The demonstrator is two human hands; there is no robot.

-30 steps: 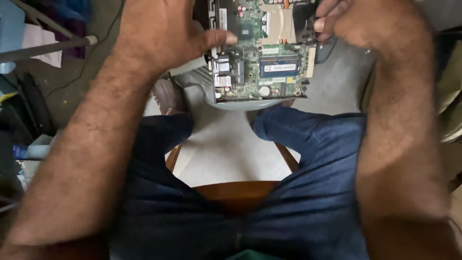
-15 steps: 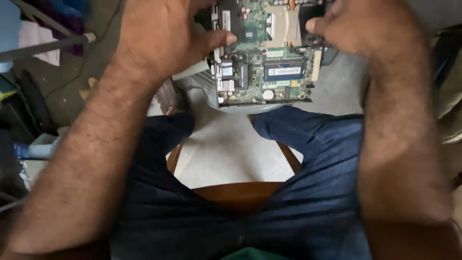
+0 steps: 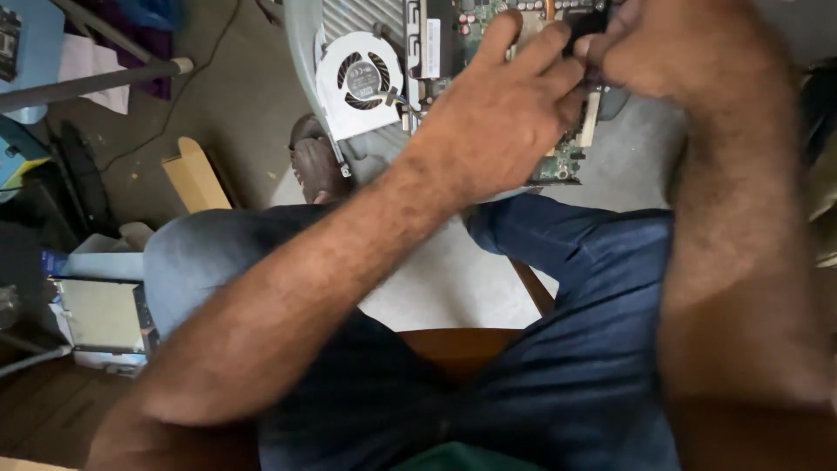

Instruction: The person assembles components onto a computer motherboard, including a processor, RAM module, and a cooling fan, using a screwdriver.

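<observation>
A green circuit board (image 3: pixel 558 161), lying at twelve o'clock above the knees beside a round white fan (image 3: pixel 360 80), is steadied under the left hand (image 3: pixel 497 131) while a small dark part is pinched by the right hand (image 3: pixel 671 52), seemingly for fine work.

Our left hand (image 3: pixel 497 131) hides the board's (image 3: pixel 567 157) middle; at twelve o'clock the frame cuts it. Our right hand (image 3: pixel 680 61) blurs.

Single head-worn view, looking steeply down and close over the seated person's blue-jeaned lap (image 3: pixel 567 349) toward the grey concrete floor (image 3: pixel 244 105); both forearms fill the foreground.
</observation>
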